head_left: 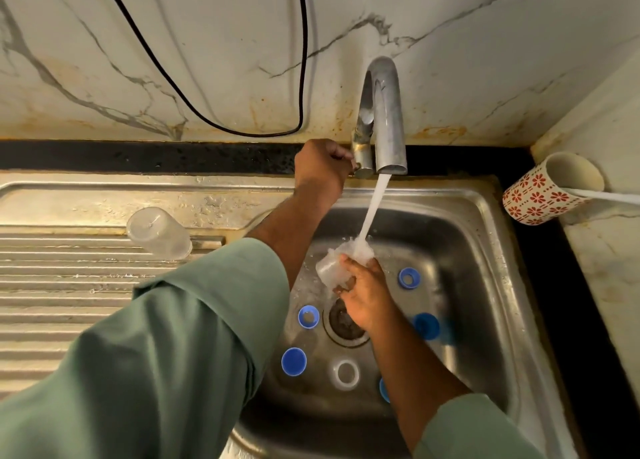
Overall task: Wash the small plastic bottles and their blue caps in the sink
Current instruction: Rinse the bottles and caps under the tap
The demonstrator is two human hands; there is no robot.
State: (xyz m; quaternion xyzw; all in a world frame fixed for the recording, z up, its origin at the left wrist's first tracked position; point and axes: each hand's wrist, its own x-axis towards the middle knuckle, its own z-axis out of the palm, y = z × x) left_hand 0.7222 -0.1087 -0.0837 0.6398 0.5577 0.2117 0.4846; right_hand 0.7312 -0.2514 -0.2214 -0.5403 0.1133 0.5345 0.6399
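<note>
The right hand (363, 294) has its fingers curled round a small clear bottle (334, 268), holding it under the running stream from the tap (382, 119) — water splashes over its top. The left hand (320, 167), at 12 o'clock from the bottle, has its fingers closed on the tap's handle (360, 167). In the sink (485, 250), blue caps lie around the drain (344, 318): at 2 (409, 278), 3 (426, 326), 9 (308, 316) and 8 o'clock (293, 361). Another bottle (159, 232) sits upside down on the drainboard (69, 285) — at 10 o'clock.
</note>
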